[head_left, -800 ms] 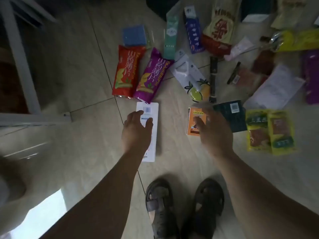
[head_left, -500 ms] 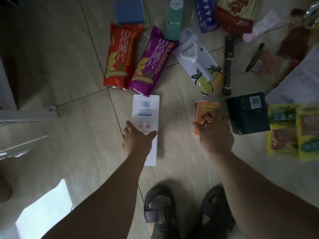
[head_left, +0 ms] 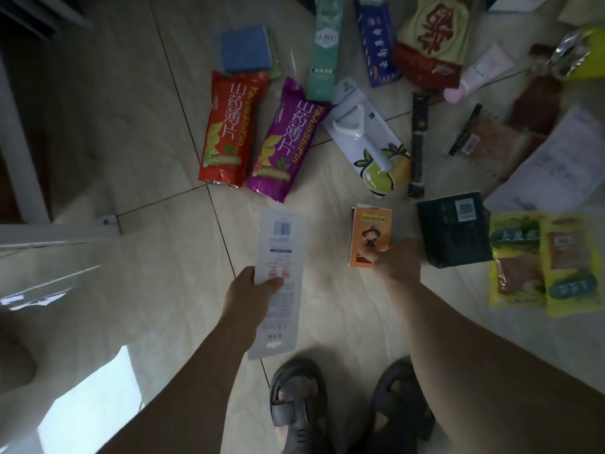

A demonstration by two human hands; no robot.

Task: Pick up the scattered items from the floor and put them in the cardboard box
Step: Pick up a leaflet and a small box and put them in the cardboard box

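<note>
My left hand (head_left: pixel 250 294) grips a long white flat package (head_left: pixel 278 253) with a barcode, thumb on top, its far end raised off the floor. My right hand (head_left: pixel 394 262) pinches the near edge of a small orange box (head_left: pixel 370 229) with a cartoon figure on it. Both lie on the tiled floor just ahead of my feet. Many other items are scattered beyond: a red snack bag (head_left: pixel 226 129), a purple snack bag (head_left: pixel 286 139), a carded white peeler (head_left: pixel 363 136) and a dark box (head_left: pixel 453 229). No cardboard box is in view.
Yellow food packs (head_left: pixel 543 260) lie at the right, with paper sheets (head_left: pixel 556 165) behind them. A blue sponge (head_left: pixel 245 47), green and blue cartons and a large bag lie farther back. A white furniture frame (head_left: pixel 19 139) stands at the left. My sandalled feet (head_left: pixel 347 407) are at the bottom.
My left hand slid back along the white package and closed round it, lifting it. My right hand drew back to the orange box's near edge and pinched it.
</note>
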